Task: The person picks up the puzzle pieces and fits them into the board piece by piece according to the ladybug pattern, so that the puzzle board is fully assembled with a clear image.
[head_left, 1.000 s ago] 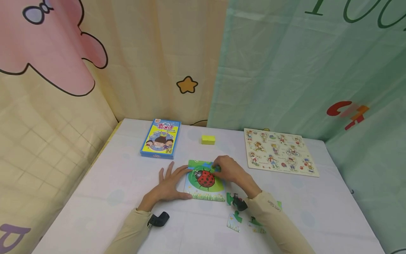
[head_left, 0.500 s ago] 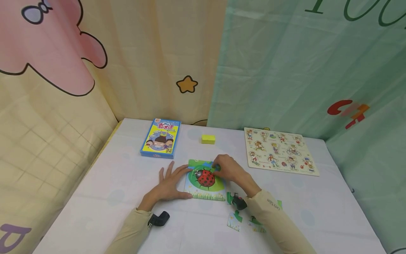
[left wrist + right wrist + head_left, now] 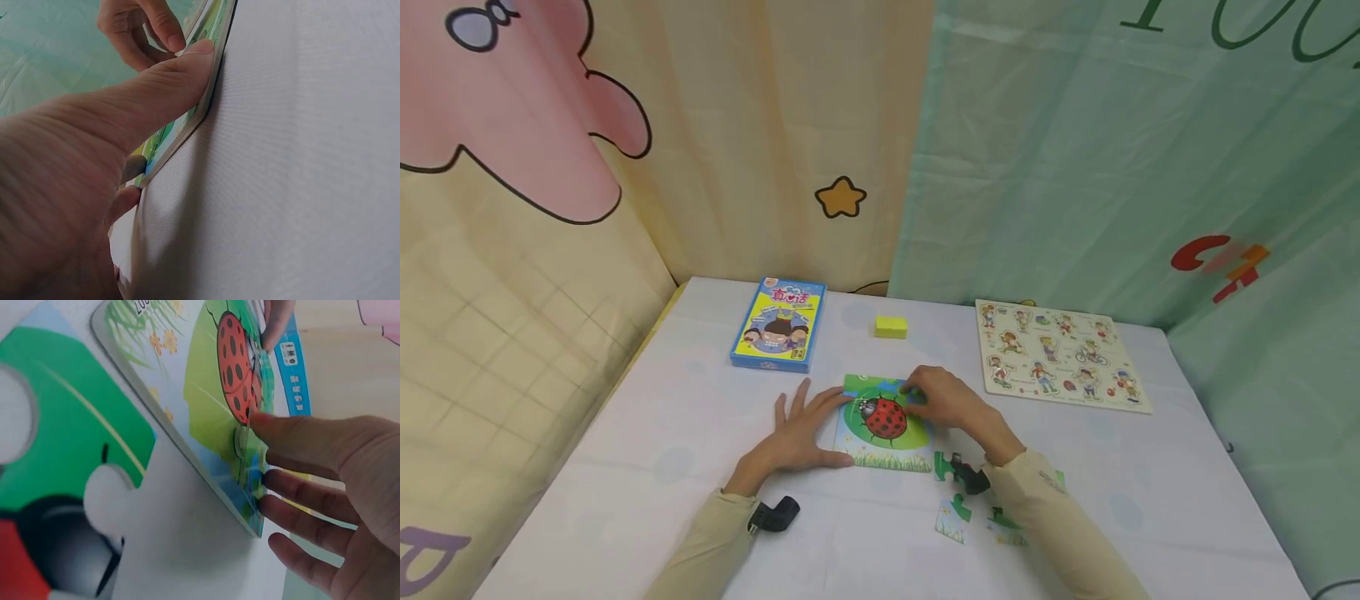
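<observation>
A ladybug jigsaw puzzle (image 3: 880,460) lies flat in the middle of the table. My left hand (image 3: 797,437) spreads along its left side, index finger near the upper edge and thumb on the lower left corner. The left wrist view has that thumb of my left hand (image 3: 81,144) lying over the rim. At the upper right of the puzzle, my right hand (image 3: 947,398) pinches a small puzzle piece (image 3: 240,444), which sits slightly raised in the right wrist view. The fingertips of my right hand (image 3: 337,475) partly hide that corner.
Several loose puzzle pieces (image 3: 952,522) lie near me, some under my right forearm. Behind the puzzle stand a blue and yellow card box (image 3: 780,325) and a yellow block (image 3: 891,327). A wooden picture board (image 3: 1063,354) lies at the back right. Curtains hang beyond the table.
The head view has shifted very slightly. Both hands keep the same places on the puzzle, and the loose pieces have not moved.
</observation>
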`<action>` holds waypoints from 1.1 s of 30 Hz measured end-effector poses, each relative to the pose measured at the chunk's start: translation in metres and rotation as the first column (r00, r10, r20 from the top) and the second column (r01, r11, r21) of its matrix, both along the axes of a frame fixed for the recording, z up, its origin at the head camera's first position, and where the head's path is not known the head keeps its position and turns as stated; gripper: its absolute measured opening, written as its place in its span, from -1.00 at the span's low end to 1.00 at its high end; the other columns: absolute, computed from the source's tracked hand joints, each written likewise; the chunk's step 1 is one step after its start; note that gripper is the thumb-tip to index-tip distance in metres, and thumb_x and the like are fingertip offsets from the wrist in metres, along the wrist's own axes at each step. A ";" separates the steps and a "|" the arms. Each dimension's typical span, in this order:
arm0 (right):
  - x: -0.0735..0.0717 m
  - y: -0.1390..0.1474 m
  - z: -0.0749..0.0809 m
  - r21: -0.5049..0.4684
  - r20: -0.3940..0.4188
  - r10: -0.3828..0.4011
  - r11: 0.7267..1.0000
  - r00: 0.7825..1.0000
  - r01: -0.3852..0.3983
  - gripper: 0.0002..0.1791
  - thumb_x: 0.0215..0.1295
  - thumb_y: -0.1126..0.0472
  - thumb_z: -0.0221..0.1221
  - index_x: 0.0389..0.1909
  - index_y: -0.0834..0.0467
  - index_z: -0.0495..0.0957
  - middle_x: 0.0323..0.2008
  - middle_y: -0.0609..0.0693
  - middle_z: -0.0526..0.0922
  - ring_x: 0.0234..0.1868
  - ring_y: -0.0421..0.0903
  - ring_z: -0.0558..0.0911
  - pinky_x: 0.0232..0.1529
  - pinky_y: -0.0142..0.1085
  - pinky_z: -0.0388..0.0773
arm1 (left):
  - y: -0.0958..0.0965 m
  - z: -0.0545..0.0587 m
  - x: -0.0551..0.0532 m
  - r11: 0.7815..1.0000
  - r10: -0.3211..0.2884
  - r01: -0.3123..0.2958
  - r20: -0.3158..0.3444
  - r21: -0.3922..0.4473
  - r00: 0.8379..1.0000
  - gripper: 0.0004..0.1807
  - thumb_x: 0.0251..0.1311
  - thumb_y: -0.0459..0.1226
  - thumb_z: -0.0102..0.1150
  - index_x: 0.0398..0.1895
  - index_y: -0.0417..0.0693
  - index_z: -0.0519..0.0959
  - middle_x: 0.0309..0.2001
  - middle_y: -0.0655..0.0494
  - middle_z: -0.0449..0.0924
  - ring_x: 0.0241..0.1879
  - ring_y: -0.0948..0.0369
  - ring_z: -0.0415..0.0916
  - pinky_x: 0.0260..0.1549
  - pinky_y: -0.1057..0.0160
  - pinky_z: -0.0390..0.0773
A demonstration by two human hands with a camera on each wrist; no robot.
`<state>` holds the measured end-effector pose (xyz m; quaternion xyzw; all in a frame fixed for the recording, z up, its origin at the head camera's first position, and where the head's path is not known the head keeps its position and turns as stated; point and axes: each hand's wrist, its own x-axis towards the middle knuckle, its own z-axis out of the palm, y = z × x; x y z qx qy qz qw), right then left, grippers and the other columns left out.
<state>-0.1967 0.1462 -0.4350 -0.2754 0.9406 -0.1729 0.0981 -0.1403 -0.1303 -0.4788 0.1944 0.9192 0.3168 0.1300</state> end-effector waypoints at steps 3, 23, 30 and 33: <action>0.004 0.006 0.003 0.006 0.014 0.026 1.000 1.000 -0.026 -0.64 0.26 0.14 0.37 0.03 0.19 0.67 0.03 0.05 0.69 0.11 0.01 0.62 0.22 -0.07 0.54 | 0.000 -0.001 -0.001 1.000 -0.001 0.001 0.001 -0.007 1.000 0.05 -0.07 0.13 0.52 0.52 0.19 0.23 0.59 0.02 0.03 0.57 -0.29 -0.52 0.35 -0.48 -0.55; 0.067 0.051 0.009 -0.047 0.124 -0.064 0.996 0.990 0.070 -0.67 0.20 0.14 0.40 -0.01 0.08 0.68 -0.06 -0.10 0.70 -0.04 -0.13 0.61 0.00 -0.13 0.61 | 0.001 -0.002 0.001 1.000 0.003 -0.003 -0.017 0.010 1.000 0.05 -0.10 0.12 0.55 0.51 0.19 0.25 0.58 0.03 0.07 0.57 -0.29 -0.48 0.36 -0.48 -0.53; 0.082 0.063 0.003 -0.012 0.110 -0.026 1.000 0.994 0.027 -0.62 0.11 0.09 0.46 -0.04 0.10 0.69 -0.09 -0.13 0.71 -0.07 -0.17 0.62 0.01 -0.14 0.62 | 0.004 -0.005 0.003 1.000 0.005 -0.005 -0.011 -0.009 1.000 0.04 -0.09 0.15 0.52 0.51 0.23 0.24 0.59 0.06 0.05 0.57 -0.27 -0.49 0.37 -0.47 -0.53; 0.085 0.066 0.002 -0.015 0.113 -0.014 1.000 0.994 0.015 -0.57 0.08 0.09 0.48 -0.02 0.12 0.68 -0.06 -0.10 0.72 -0.02 -0.15 0.64 0.08 -0.10 0.61 | 0.004 -0.003 0.003 1.000 0.014 -0.014 -0.019 0.001 1.000 0.05 -0.09 0.14 0.53 0.51 0.22 0.25 0.58 0.05 0.06 0.57 -0.28 -0.49 0.37 -0.48 -0.54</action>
